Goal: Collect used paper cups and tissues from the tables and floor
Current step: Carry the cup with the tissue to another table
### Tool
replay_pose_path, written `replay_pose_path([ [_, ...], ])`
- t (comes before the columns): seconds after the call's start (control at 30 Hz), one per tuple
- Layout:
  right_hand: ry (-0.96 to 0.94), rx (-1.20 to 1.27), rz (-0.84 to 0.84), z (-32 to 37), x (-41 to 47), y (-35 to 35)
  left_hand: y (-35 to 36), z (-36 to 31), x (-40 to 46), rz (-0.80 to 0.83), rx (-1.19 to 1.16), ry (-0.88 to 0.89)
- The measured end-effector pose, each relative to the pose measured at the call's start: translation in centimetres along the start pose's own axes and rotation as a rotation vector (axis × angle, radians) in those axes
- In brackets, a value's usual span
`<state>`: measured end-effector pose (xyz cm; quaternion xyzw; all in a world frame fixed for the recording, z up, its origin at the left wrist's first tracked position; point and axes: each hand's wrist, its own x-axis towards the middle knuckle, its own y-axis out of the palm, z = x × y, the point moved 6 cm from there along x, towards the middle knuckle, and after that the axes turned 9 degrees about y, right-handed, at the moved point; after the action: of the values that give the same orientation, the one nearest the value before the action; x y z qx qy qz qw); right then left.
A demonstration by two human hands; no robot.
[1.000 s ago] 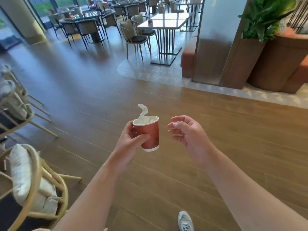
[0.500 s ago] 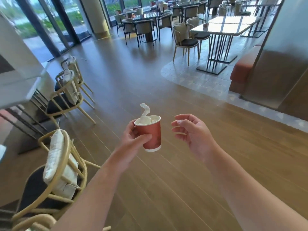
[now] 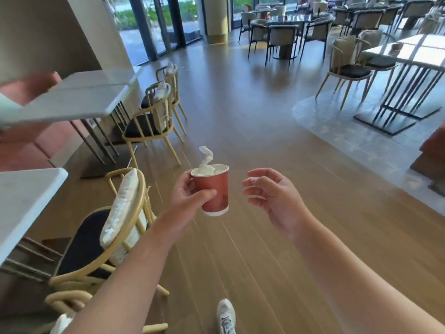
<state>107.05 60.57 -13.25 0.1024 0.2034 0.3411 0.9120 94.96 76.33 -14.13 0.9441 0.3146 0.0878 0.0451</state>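
My left hand (image 3: 186,194) grips a red paper cup (image 3: 215,189) in front of me, thumb across its side. White crumpled tissue (image 3: 206,162) fills the cup and a twisted end sticks up above the rim. My right hand (image 3: 272,198) hovers just right of the cup with fingers loosely curled, holding nothing and apart from the cup. A small white scrap (image 3: 185,67) lies on the floor far back near the glass doors; I cannot tell what it is.
White tables (image 3: 72,100) (image 3: 21,201) with tan cushioned chairs (image 3: 115,227) (image 3: 154,116) line the left. Wooden floor (image 3: 240,116) runs ahead. Another table (image 3: 409,51) and chairs stand on tiles at the right. My shoe (image 3: 225,317) shows below.
The view has swung to the left, bringing the left-hand tables and chairs into sight. Both hands and the cup keep the same pose in front of me.
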Motion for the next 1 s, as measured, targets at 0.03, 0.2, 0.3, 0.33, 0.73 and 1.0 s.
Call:
replay_pose_path([
  [0.03, 0.006, -0.007, 0.007, 0.2, 1.6, 0.9, -1.1, 0.3, 1.3, -0.01, -0.001, -0.004],
  [0.2, 0.026, -0.051, 0.042, 1.7, 9.8, 5.6, -5.6, 0.9, 8.2, -0.049, 0.008, -0.011],
  [0.3, 0.032, -0.078, 0.058, 2.7, 14.0, 8.4, -7.7, 0.7, 12.4, -0.05, -0.001, -0.006],
  [0.33, 0.029, -0.082, 0.061, 3.1, 15.3, 9.2, -8.4, 0.5, 13.8, -0.05, -0.003, -0.001],
  [0.73, 0.014, -0.097, 0.144, 6.1, 26.4, 14.5, -14.6, 0.4, 23.9, -0.121, 0.022, 0.03],
  [1.0, 0.046, -0.072, 0.188, 7.8, 35.1, 13.4, -14.0, 2.0, 31.4, -0.152, 0.059, 0.023],
])
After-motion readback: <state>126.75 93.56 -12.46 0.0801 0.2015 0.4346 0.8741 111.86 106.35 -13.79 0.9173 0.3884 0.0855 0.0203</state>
